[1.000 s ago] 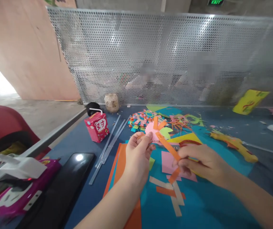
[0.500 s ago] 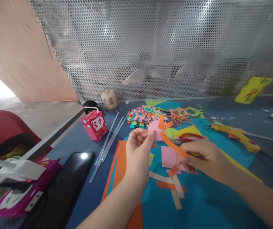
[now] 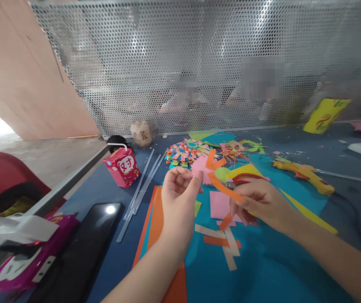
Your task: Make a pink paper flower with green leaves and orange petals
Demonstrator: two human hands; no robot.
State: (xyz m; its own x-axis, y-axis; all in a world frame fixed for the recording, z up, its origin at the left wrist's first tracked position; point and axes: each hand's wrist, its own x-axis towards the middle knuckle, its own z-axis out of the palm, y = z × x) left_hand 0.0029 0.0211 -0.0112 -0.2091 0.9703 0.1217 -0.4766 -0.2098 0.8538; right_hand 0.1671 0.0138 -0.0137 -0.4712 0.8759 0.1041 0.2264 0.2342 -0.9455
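The pink paper disc (image 3: 201, 166) has a zigzaggy little edge, with a couple of short orange strips (image 3: 211, 159) poking out of its upper right in kind of a V. It's up over the desk (image 3: 93, 185), right at the fingertips of the person's left hand (image 3: 180, 198), which has it pinched by the lower part, thumb on the near face. The right hand (image 3: 260, 202) is gripping one end of a longer orange strip (image 3: 224, 188) whose other end reaches the disc's right edge, though can't really tell if it's attached.
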